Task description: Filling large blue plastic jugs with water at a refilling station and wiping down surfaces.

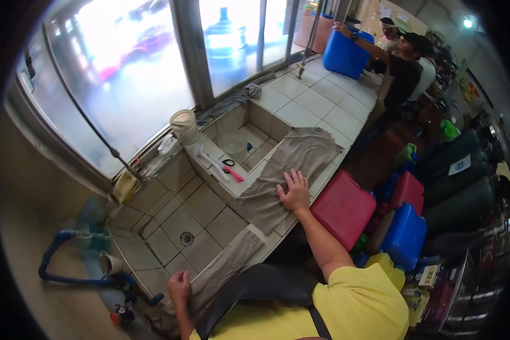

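My right hand (pixel 295 191) rests flat, fingers apart, on a damp-looking grey cloth (pixel 301 148) draped over the tiled ledge beside the small basin. My left hand (pixel 180 287) is at the near rim of the large tiled sink (pixel 206 204), its fingers curled; whether it holds anything cannot be told. Just beside it a second grey cloth (pixel 225 267) lies along the sink's front edge. On the divider between the basins are a pink-handled brush or scraper (pixel 233 174), a black ring (pixel 228 162) and a pale long-handled tool (pixel 212 163).
A white bucket (pixel 184 126) stands by the window. Blue pipes (pixel 46 263) run at the left. Red (pixel 344 208) and blue (pixel 403 236) plastic containers stand at the right. Farther along the counter, a person in dark clothes (pixel 401 80) touches a blue container (pixel 346 53).
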Tool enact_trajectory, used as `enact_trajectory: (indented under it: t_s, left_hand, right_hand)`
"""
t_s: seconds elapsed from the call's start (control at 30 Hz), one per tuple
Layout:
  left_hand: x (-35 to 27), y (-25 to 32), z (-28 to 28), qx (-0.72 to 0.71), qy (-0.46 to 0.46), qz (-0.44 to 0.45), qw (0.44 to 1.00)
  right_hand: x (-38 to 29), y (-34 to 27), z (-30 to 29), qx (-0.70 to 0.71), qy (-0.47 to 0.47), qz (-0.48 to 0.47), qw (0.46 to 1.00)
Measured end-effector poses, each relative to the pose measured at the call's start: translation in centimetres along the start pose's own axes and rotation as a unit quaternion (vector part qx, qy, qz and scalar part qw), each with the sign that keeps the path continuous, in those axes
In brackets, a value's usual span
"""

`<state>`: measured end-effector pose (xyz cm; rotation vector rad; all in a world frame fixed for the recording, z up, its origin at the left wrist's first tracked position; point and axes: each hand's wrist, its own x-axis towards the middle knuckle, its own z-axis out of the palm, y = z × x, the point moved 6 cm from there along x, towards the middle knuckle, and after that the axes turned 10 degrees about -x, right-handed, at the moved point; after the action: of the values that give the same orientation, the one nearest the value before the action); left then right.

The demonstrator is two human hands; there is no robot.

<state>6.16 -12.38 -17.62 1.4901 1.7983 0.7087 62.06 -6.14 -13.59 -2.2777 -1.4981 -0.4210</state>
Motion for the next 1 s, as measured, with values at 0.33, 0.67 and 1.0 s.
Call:
enact_trajectory:
  t_s: [0.33, 0.67, 1.0]
  left_hand:
    - [-0.3, 1.1, -0.1, 0.011, -0.007, 0.007, 1.0]
    - [-0.2, 0.9, 0.0, 0.002, 0.003, 0.013, 1.0]
    - [0.2, -0.4, 0.2, 0.023, 0.011, 0.042, 0.999]
  right_hand:
    - [0.0, -0.3, 0.1, 0.003, 0.01, -0.008, 1.0]
    - [0.0, -0.1, 0.1, 0.001, -0.014, 0.009, 1.0]
    - [-0.1, 0.0, 0.3, 0.006, -0.001, 0.009, 1.0]
